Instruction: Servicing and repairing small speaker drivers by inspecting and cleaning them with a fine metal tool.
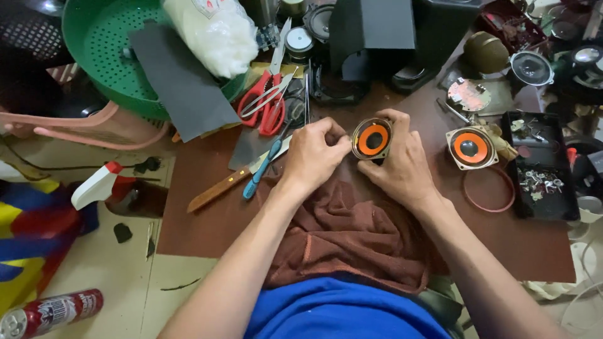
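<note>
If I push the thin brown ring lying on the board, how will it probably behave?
The ring looks thin and lies flat on the board, so it would probably slide rather than roll. It seems very light. It may bend when lifted, like a gasket, though its stiffness cannot be told.

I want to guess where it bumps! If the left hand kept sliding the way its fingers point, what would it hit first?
The left hand points right, at the orange speaker that the right hand holds. Its fingertips look already against the rim, so it would probably meet that speaker first.
</note>
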